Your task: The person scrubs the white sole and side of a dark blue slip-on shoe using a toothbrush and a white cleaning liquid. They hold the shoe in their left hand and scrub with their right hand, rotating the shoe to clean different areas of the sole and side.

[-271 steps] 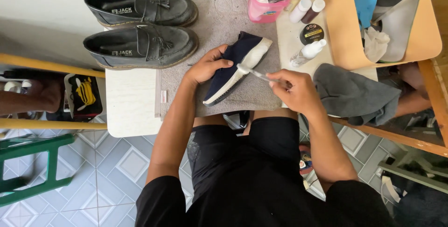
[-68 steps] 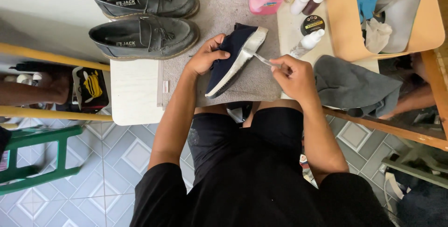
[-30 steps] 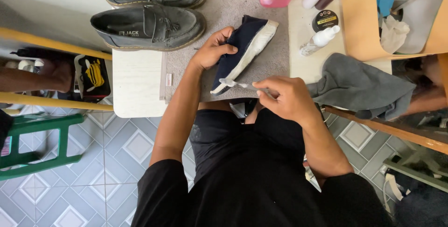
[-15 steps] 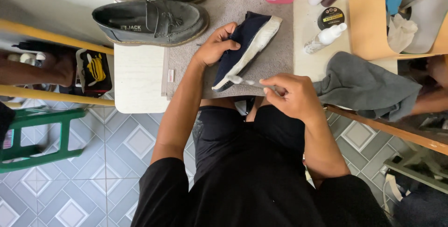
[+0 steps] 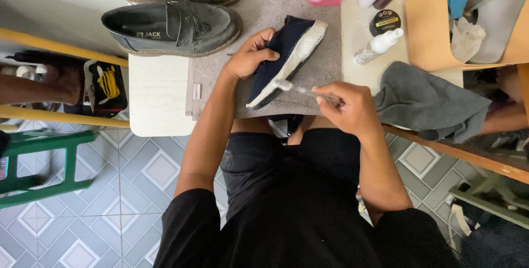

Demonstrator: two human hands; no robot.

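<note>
Fingers [image 5: 263, 42] of my left hand [image 5: 249, 57] wrap closed around the upper of a dark blue shoe [image 5: 285, 58], holding it tilted on its side at centre frame on the grey mat [image 5: 264, 3] covering the table [image 5: 157, 94]. My right hand [image 5: 348, 108] pinches shut on a thin brush [image 5: 300, 88], whose head touches the shoe's white sole edge near the lower end. Two black loafers [image 5: 176, 23] lie at upper left. A grey cloth [image 5: 427, 100] lies at right, just beside my right hand.
</note>
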